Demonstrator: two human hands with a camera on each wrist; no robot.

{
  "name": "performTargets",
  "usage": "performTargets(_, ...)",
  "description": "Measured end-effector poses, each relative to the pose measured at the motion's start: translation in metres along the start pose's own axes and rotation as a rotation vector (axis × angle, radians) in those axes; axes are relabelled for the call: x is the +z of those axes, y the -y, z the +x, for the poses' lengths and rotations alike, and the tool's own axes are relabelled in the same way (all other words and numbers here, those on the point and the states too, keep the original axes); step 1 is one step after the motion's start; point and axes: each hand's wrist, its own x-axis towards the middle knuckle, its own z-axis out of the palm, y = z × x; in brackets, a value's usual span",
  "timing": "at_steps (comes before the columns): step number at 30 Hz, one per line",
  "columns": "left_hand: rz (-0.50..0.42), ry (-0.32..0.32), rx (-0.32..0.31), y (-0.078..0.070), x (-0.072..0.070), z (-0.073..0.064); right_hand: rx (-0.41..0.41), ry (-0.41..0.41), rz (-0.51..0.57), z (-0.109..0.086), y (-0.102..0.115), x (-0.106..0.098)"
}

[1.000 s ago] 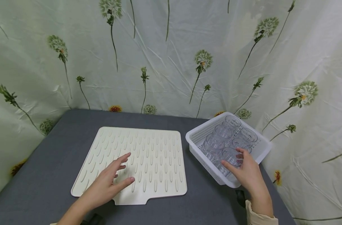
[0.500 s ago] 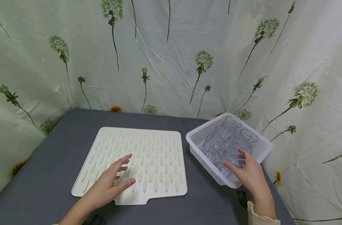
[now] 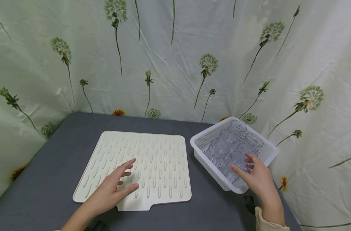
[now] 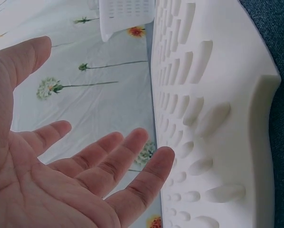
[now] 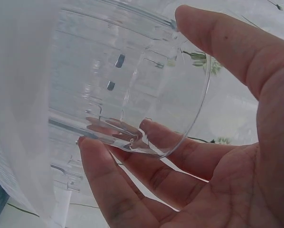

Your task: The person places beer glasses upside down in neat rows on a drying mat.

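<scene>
In the head view, my right hand (image 3: 257, 176) reaches into a white plastic basket (image 3: 210, 171) at the right. Its thumb and fingers are curved round the near drinking glass (image 3: 237, 160), whose clear wall and rim (image 5: 194, 114) fill much of the right wrist view. The thumb tip is right at one side of the glass, the fingertips at the other. Several more clear glasses (image 3: 220, 148) stand in the basket. My left hand (image 3: 109, 191) hovers over the near left part of a cream ridged drying mat (image 3: 164, 144), fingers spread, holding nothing.
A dark grey cloth (image 3: 48, 179) covers the table. A pale curtain (image 3: 175, 64) printed with dandelions hangs behind it and along both sides. The basket stands near the table's back right edge, beside the mat.
My right hand has shifted slightly to the right at the near glass. The left hand stays in nearly the same place over the mat.
</scene>
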Motion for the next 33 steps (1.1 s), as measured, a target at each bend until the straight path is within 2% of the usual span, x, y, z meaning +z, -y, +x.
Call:
performTargets(5,-0.001,0.009,-0.017,0.002,-0.001,0.000,0.024,0.013,0.035,-0.001,-0.002,-0.001)
performTargets(16,-0.034,0.024,-0.030,0.005,-0.002,0.001,0.051,-0.038,0.098,-0.006,-0.004,-0.004)
performTargets(21,-0.045,0.022,-0.033,0.005,-0.001,0.001,0.071,-0.083,0.123,-0.009,-0.003,-0.007)
performTargets(28,-0.130,0.028,-0.056,0.009,-0.001,0.003,0.130,-0.131,0.174,-0.013,-0.001,-0.011)
performTargets(33,-0.150,0.030,-0.072,0.012,0.000,0.005,0.152,-0.212,0.193,-0.017,-0.003,-0.012)
